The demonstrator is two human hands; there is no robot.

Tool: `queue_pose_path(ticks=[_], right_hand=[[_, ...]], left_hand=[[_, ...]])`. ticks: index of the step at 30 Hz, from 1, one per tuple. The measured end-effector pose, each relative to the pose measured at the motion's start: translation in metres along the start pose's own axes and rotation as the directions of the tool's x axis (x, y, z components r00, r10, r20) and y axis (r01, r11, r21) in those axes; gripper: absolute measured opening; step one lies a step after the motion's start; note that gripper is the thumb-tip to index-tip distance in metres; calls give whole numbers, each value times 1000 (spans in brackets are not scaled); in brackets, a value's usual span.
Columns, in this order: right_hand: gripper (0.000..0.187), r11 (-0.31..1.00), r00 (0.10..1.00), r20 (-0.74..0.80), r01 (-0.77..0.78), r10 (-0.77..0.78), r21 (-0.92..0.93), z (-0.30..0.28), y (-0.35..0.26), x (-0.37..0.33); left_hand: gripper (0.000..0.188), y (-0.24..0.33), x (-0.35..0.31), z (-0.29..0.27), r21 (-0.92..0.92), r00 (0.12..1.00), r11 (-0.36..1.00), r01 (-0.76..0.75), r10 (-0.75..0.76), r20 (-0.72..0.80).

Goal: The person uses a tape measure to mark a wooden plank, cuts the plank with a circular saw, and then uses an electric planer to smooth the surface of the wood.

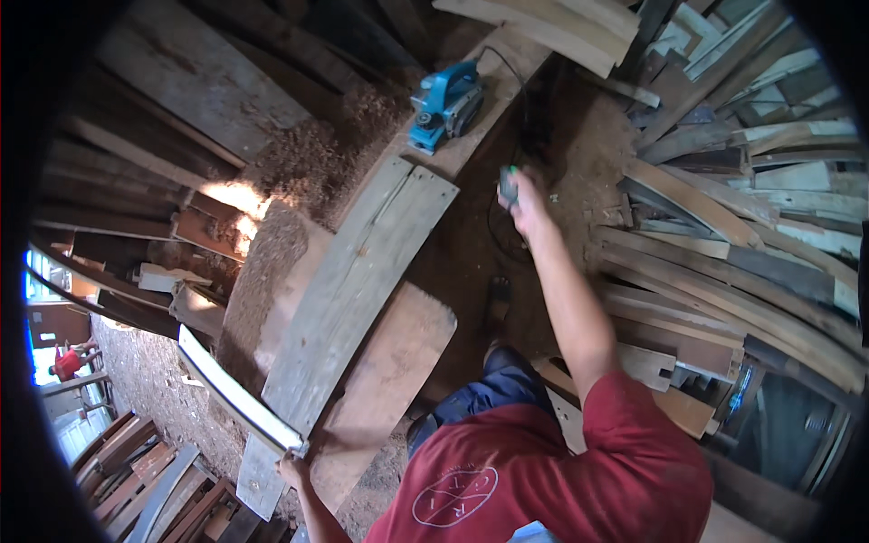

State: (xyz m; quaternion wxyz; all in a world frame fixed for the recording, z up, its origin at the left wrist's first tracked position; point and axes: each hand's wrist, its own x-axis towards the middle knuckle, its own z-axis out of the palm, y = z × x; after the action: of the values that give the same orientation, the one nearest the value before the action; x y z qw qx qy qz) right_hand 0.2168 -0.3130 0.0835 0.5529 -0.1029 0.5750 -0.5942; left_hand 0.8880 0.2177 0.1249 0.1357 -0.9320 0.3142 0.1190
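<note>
Your left hand [291, 468] sits at the near, lower end of the work, its grip closed on the end of a pale curved slat [237, 395]. That slat runs up and to the left from your fingers and lies along the left edge of the grey plank [358, 290]. The plank's long axis goes from your left hand diagonally up and to the right, resting on a reddish slab that serves as the bench [398, 362]. Further up the same line, past the plank's far end, a blue power planer [445, 106] stands on a second board, well apart from both hands.

Your right hand [518, 195] is stretched out to the right of the plank's far end, closed around a small dark object with a green tip [509, 184], probably the plug or switch of the planer's cord, though the view is too small to be sure. The right hand is the nearer one to the planer, which lies up and to its left.
</note>
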Motion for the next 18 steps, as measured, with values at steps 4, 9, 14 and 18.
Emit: queue_pose_path(ticks=[4,9,14,18], right_hand=[[53,674,805,-13,488,-593,-554,57,-65,181],[66,380,810,249,490,-531,-785,107,-90,247],[60,479,569,262,811,-780,-336,13,-44,266],[32,483,839,199,468,-507,-740,-107,79,219]], left_hand=[[35,25,39,20,237,990,971,4,-38,139],[33,-5,35,-15,546,948,829,-126,-62,313],[43,33,31,-8,-145,782,780,609,-560,273],[48,33,8,-15,-369,585,472,801,-746,316]])
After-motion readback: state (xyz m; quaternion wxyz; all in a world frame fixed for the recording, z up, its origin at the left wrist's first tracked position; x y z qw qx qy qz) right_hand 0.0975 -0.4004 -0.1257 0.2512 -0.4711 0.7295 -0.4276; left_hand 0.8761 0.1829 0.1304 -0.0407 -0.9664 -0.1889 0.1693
